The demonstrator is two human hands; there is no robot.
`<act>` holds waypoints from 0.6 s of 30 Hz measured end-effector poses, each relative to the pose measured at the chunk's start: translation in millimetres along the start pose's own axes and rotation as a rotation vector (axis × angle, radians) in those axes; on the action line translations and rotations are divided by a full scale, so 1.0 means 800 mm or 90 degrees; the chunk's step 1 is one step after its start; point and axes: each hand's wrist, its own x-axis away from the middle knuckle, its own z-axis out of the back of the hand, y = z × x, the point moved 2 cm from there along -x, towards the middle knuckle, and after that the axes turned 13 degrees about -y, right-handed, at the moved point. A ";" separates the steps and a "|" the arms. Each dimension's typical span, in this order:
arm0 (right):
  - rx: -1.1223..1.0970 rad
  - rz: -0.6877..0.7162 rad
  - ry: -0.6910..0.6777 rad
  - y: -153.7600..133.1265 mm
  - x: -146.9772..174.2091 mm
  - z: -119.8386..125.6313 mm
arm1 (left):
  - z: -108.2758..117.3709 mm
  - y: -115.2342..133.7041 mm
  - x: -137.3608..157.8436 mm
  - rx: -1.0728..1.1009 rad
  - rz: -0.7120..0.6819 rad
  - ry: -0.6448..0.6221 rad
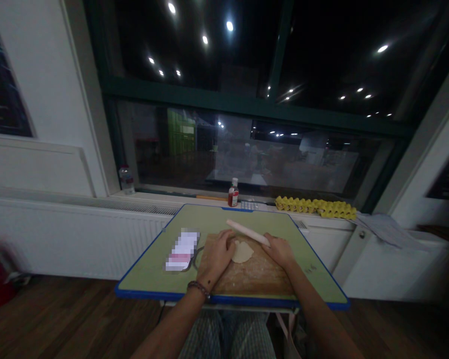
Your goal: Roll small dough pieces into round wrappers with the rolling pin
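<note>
A flat, roughly round piece of dough (pixel 243 252) lies on a wooden board (pixel 254 281). My left hand (pixel 217 253) is at the dough's left edge, fingers bent and thumb against it; the fingertips are partly hidden. In my right hand (pixel 280 250) is the near end of a pale rolling pin (pixel 247 231). The pin slants up to the left, its far end beyond the dough. Whether it touches the dough's far edge I cannot tell.
The board rests on a green table with a blue rim (pixel 142 294). A lit phone (pixel 183 251) lies left of the board. On the windowsill stand a small red-labelled bottle (pixel 233 193), a clear plastic bottle (pixel 126 179) and yellow egg trays (pixel 314 206). Papers (pixel 381 229) lie at right.
</note>
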 end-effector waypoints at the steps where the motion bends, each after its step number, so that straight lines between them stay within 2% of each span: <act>1: 0.001 0.007 -0.001 -0.001 0.000 0.000 | 0.003 0.001 0.001 -0.032 0.007 0.010; 10: 0.003 0.058 -0.014 -0.006 0.005 0.006 | 0.010 0.008 0.008 -0.188 0.078 0.130; 13: 0.020 0.111 -0.011 -0.010 0.007 0.008 | 0.011 0.016 0.010 -0.211 0.076 0.127; 18: 0.041 0.141 0.004 -0.011 0.007 0.006 | 0.007 0.012 0.009 -0.233 0.042 0.093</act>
